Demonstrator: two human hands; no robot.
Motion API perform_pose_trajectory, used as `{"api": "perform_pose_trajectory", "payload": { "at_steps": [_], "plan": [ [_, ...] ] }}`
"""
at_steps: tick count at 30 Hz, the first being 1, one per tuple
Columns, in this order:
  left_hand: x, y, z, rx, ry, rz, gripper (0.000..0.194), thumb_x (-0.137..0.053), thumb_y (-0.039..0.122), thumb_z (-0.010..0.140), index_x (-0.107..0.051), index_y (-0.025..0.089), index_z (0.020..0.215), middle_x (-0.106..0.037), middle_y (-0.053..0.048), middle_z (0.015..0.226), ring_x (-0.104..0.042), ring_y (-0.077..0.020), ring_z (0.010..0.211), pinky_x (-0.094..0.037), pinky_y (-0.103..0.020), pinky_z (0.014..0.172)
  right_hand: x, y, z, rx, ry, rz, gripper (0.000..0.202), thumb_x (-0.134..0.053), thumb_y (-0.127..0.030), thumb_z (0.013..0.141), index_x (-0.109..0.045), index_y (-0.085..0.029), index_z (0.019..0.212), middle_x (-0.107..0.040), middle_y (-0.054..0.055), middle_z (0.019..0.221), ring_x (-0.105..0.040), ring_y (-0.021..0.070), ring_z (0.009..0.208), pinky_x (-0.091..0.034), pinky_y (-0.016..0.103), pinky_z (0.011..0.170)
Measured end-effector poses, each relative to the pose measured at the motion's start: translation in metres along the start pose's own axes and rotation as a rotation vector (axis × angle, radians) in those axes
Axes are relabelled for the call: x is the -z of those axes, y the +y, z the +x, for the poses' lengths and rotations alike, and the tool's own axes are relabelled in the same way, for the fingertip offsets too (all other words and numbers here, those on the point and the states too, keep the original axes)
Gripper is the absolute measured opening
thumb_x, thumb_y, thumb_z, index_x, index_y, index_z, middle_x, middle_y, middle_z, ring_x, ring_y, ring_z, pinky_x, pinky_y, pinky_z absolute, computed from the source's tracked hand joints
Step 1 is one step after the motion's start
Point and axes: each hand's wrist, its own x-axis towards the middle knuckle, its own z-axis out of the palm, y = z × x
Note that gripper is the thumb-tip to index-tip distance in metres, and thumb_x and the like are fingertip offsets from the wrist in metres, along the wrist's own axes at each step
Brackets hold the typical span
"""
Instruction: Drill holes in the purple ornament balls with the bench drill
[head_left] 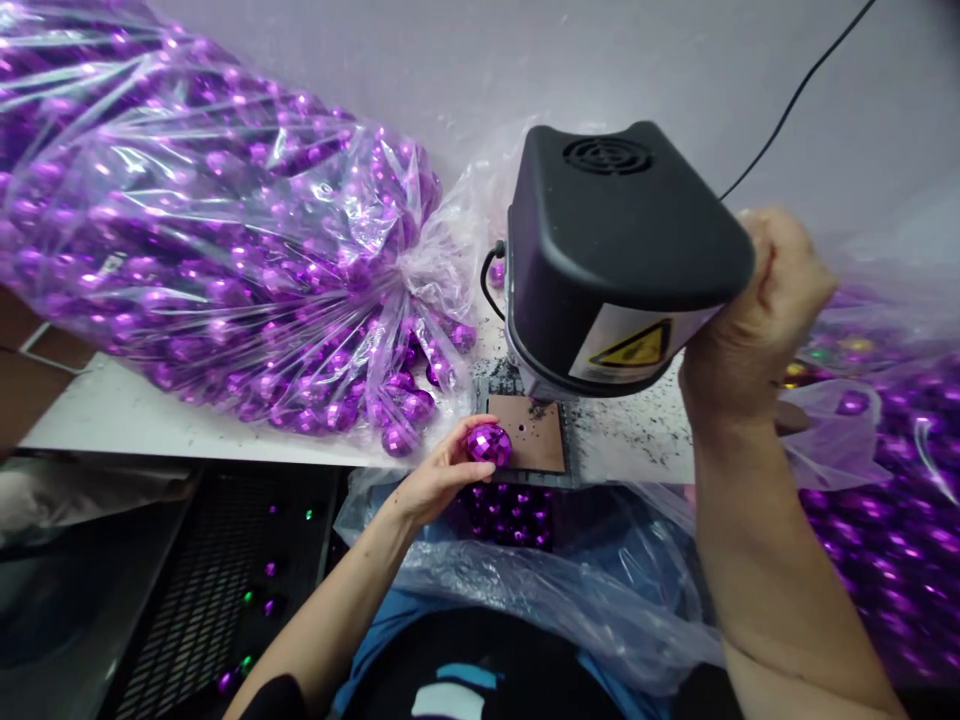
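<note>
Between the thumb and fingers of my left hand [442, 468] is a shiny purple faceted ball [489, 446]. It is at the left part of a brown square plate [541, 440] with a small hole, at the table's front edge. Above and behind the plate stands a black machine head [622, 230] with a round vent and a yellow warning label. My right hand [765, 310] is closed at the right side of this machine; its fingertips are partly hidden, and what they grip is out of sight.
A large clear bag of purple balls [225, 230] lies at the left on the white table [112, 415]. More bagged purple balls [885, 540] are at the right. An open plastic bag [555, 590] hangs below the table edge. Dark flakes litter the tabletop.
</note>
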Motion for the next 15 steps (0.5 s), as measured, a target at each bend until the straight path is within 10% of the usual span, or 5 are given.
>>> {"api": "perform_pose_trajectory", "payload": {
  "at_steps": [5,15],
  "plan": [
    [-0.002,0.003,-0.001,0.033,0.064,0.127,0.051,-0.077,0.04,0.076,-0.052,0.022,0.117,-0.063,-0.003,0.095,-0.064,-0.0157,0.075,-0.045,-0.025,0.061,-0.002,-0.001,0.001,0.003,0.012,0.05,0.062,-0.041,-0.07,0.085,-0.042,-0.01,0.069,-0.026,-0.003,0.06,-0.028,-0.0005,0.06,-0.02,0.017,0.057],
    [-0.012,-0.001,0.017,-0.25,0.26,1.027,0.052,-0.077,0.034,0.076,-0.052,0.022,0.12,-0.063,-0.005,0.116,-0.061,-0.0236,0.106,-0.048,-0.037,0.09,-0.001,0.0,0.001,0.02,0.001,0.031,0.061,-0.038,-0.069,0.087,-0.04,-0.01,0.069,-0.026,-0.003,0.061,-0.03,-0.0003,0.06,-0.022,0.018,0.059]
  ]
}}
